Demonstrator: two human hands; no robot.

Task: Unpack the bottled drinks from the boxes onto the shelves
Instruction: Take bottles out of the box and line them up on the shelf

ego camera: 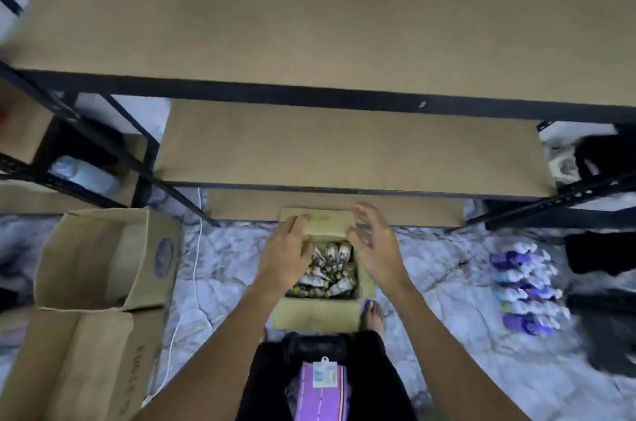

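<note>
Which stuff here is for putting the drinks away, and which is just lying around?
For the job: open box, bottles inside it, shelves, left hand, right hand.
Lying about: empty box, white cable.

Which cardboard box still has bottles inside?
The small box in the middle, packed with bottles; the larger open box on the left shows only bare cardboard inside.

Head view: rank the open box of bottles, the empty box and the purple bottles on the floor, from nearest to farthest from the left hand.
1. open box of bottles: right under the left hand, in the middle.
2. empty box: on the floor to the left.
3. purple bottles: on the floor, far right.
</note>
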